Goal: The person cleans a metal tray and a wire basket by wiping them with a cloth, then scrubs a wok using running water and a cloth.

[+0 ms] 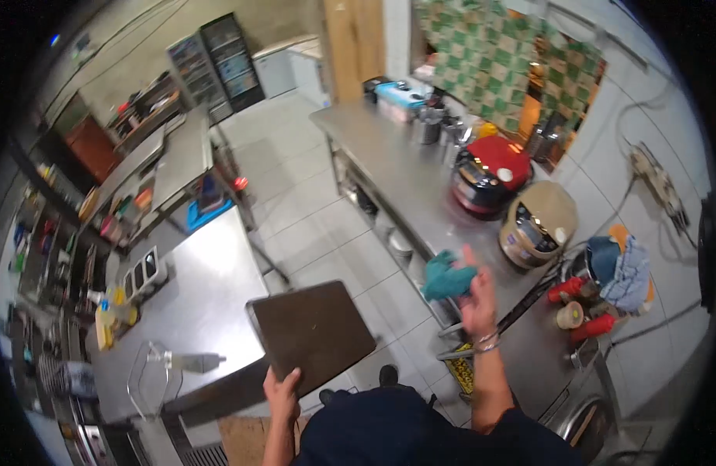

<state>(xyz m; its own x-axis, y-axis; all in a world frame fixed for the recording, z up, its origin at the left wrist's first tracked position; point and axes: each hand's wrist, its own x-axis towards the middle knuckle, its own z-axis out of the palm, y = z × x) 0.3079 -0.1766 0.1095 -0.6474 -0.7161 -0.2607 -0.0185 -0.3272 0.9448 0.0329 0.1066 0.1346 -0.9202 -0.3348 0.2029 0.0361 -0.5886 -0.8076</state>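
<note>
- L grip [282, 394]: clamped on tray [315, 330] at its near end, thumb on face; fingers beneath hidden.
- Tray: held in front of torso, tilted; seems over floor, but can't tell if it touches worktop [226, 311] to its L.
- R grip [480, 311]: to R of tray, w/ cloth [449, 277]; blurred, can't tell if fingers are closed or cloth just lies across them.
- To do it well, imo: firm pinch on tray, since it's held one-handed by one end; keep its far corners off worktop edge; bunch cloth so no loose end snags.
- Beyond cloth, R of tray: beige cooker [538, 221], red cooker [494, 175] just past it.
- L of tray: clear-ish obj. [193, 362] on worktop, too blurry to ID.
- Tray underside unseen; pic edges dark, side stuff cut off.
</note>
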